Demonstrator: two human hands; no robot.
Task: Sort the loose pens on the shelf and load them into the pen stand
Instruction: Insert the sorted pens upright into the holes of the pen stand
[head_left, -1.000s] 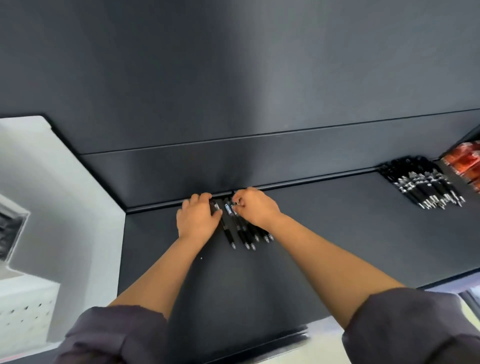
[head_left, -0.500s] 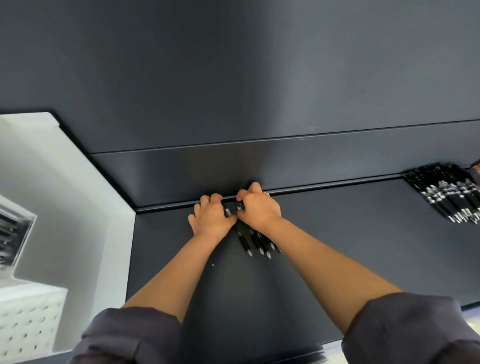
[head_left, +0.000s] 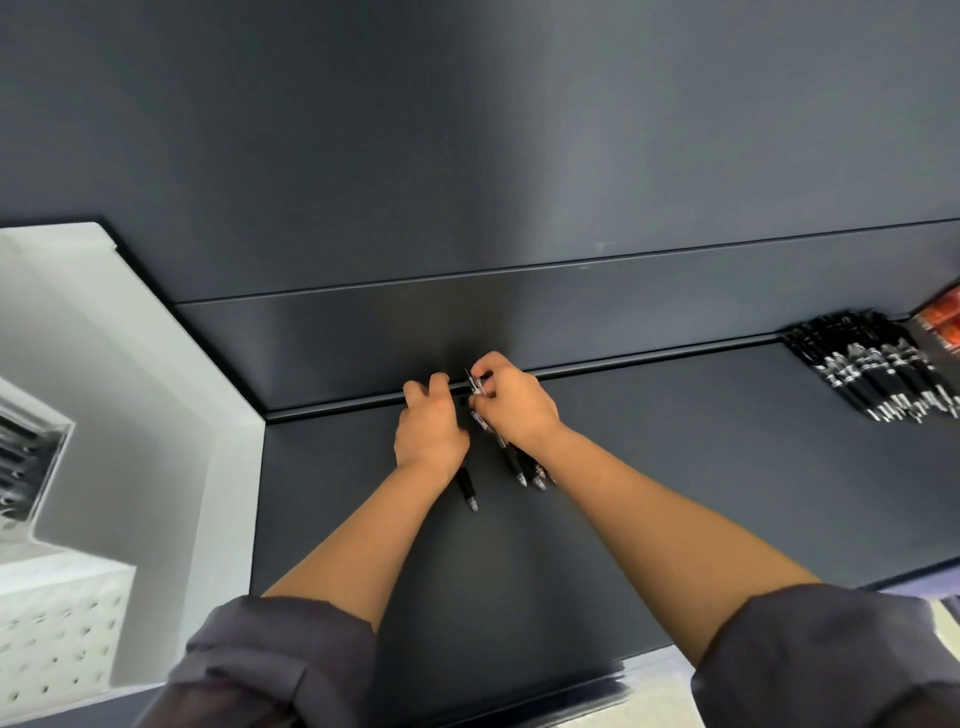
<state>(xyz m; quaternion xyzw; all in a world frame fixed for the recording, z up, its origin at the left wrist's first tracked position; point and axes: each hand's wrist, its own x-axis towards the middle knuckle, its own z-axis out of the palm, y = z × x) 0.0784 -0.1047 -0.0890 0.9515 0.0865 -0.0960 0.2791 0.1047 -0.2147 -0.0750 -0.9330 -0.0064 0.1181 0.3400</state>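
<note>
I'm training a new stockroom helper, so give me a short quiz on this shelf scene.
1. True or false: the right hand pinches pens near the back edge of the shelf.
2. The big pile of black pens lies: A) to the person's right, B) to their left, C) under their hands.
3. Which hand has a single pen poking out beneath its wrist?
Key: 1 true; 2 A; 3 the left hand.

You're getting soft, even light; a pale sheen is spreading across the dark back panel (head_left: 571, 156). The white wall (head_left: 130, 415) is glaring left. Edges are bowing, sleeves (head_left: 280, 660) blurring.
</note>
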